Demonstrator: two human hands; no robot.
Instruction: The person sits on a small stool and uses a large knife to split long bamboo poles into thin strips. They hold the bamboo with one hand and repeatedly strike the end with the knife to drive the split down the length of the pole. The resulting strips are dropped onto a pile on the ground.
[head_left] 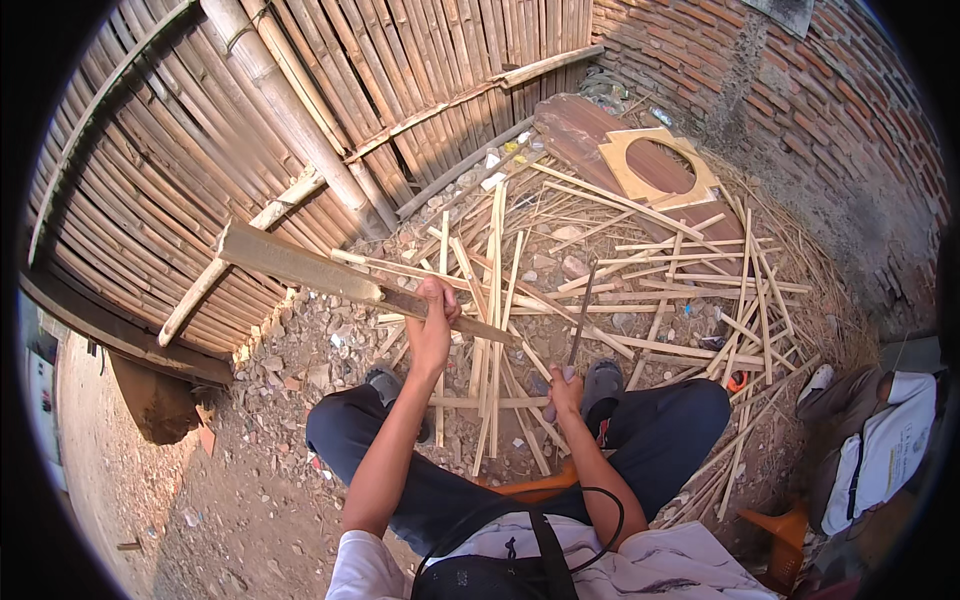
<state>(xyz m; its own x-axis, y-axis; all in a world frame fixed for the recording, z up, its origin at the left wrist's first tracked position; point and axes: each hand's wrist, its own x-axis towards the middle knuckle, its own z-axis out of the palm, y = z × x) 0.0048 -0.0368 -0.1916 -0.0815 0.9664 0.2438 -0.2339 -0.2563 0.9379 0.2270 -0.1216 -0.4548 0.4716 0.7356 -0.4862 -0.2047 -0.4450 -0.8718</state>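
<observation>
A split length of bamboo [300,267] runs slantwise from the upper left toward the middle. My left hand [430,322] is closed around it near its lower, narrower end. My right hand [564,394] grips a long knife [579,325] with a thin dark blade pointing up and away from me. The blade stands to the right of the bamboo's lower end, apart from it. Its handle is mostly hidden in my fist. Many cut bamboo strips [496,270] lie crisscrossed on the ground between and beyond my feet.
A bamboo wall [420,60] rises at the left, a brick wall [800,110] at the far right. A brown board [575,125] and a yellowish panel [622,165] with a round hole lie at the back. Another person [880,440] sits at the right, near an orange stool [785,530].
</observation>
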